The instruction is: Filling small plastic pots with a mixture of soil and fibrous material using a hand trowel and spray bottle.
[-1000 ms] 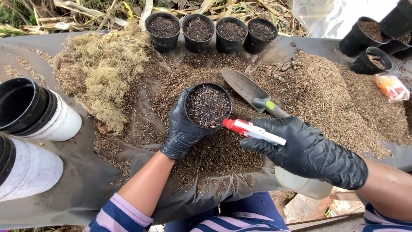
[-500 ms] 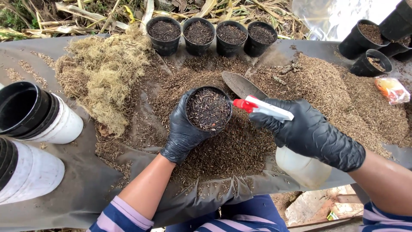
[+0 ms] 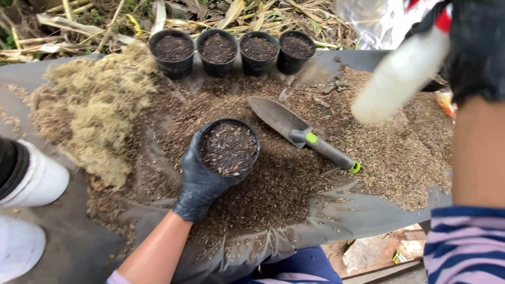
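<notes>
The small black pot (image 3: 229, 148) sits in the middle of the scene, in the left hand (image 3: 202, 176). This hand wears a black glove and its fingers curl closed around the wall of the pot from the left and from below. The pot is filled almost to the rim with a dark, coarse mix of bark and soil, and it is held just above the loose pile of the same mix (image 3: 273, 184) on the grey sheet (image 3: 79, 247).

The right hand (image 3: 476, 47), also in a black glove, is raised at the far right. It grips a white spray bottle (image 3: 400, 79) with a red part at the top; the bottle is blurred and points down to the left.

Just right of the pot lies a grey trowel (image 3: 294, 129) with a green-tipped handle, flat on the mix. At the far edge four black pots (image 3: 231, 50) stand in a row, all full of dark mix. To the left is a heap of pale dry fibre (image 3: 89, 110), and at the left edge stands a white container (image 3: 31, 179) with a dark inside.

Half a second ago the bottle was low and its red nozzle touched the rim of the held pot; now it is lifted well away. The trowel, partly covered before, is fully visible.
</notes>
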